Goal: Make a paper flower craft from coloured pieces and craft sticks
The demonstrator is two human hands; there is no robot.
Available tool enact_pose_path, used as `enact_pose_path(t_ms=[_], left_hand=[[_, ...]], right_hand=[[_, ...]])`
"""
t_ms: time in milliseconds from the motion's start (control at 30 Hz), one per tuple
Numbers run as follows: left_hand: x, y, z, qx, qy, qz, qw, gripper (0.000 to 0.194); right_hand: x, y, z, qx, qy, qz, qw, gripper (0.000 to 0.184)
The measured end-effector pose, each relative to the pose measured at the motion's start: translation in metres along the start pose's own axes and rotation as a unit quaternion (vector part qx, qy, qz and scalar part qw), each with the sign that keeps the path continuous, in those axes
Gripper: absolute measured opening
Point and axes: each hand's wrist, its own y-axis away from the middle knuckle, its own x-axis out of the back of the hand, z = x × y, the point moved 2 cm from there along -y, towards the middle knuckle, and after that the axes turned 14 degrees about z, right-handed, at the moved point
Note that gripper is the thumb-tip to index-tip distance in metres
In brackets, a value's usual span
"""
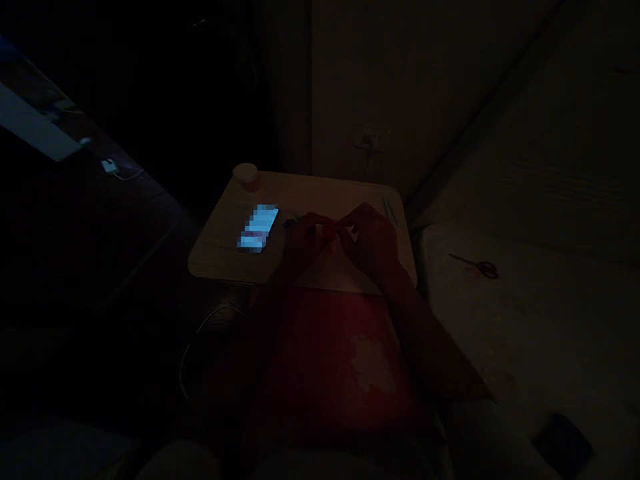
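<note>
Over the small wooden table (220, 257), my left hand (303, 241) and my right hand (373, 240) meet around a small red piece (329, 231). Fingertips of both hands pinch it from either side. Its kind is too dark to make out. Just below it shows a small orange-yellow patch (331, 247), partly hidden between the hands. A small dark bluish object (289, 225) lies beside my left hand. Further left a lit phone (258, 229) rests on the table, its screen blurred.
A lidded tub (247, 177) stands at the table's back left corner. Thin sticks (390, 212) lie beyond my right hand. Scissors (477, 266) rest on the pale surface to the right. A wall socket (370, 138) with a plug is behind. The room is very dark.
</note>
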Motion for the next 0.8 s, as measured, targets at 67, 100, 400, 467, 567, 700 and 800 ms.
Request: enact_pose_path(t_ms=[67, 100, 400, 467, 567, 700, 800], left_hand=[[0.001, 0.000, 0.000, -0.001, -0.008, 0.007, 1.000, 0.021], [0.002, 0.000, 0.000, 0.000, -0.015, 0.009, 1.000, 0.021], [0.003, -0.001, 0.003, 0.019, -0.019, 0.030, 0.999, 0.022], [0.003, 0.000, 0.003, 0.030, -0.020, 0.033, 0.999, 0.023], [0.003, 0.001, 0.000, 0.049, -0.024, 0.038, 0.998, 0.024], [0.002, 0.002, -0.005, 0.066, -0.015, 0.040, 0.997, 0.027], [0.000, 0.003, -0.005, 0.064, -0.005, 0.031, 0.997, 0.025]], right_hand=[[-0.002, 0.002, -0.004, -0.022, 0.000, 0.016, 1.000, 0.015], [-0.003, 0.002, -0.005, -0.028, -0.005, 0.024, 0.999, 0.016], [-0.009, 0.004, -0.004, -0.047, -0.050, 0.024, 0.997, 0.012], [-0.011, 0.005, -0.004, -0.050, -0.051, 0.029, 0.997, 0.011], [-0.012, 0.004, -0.004, -0.056, -0.054, 0.033, 0.996, 0.008], [-0.010, 0.001, 0.001, -0.100, -0.108, 0.052, 0.988, 0.011], [-0.009, 0.000, 0.009, -0.123, -0.131, 0.034, 0.983, 0.015]])
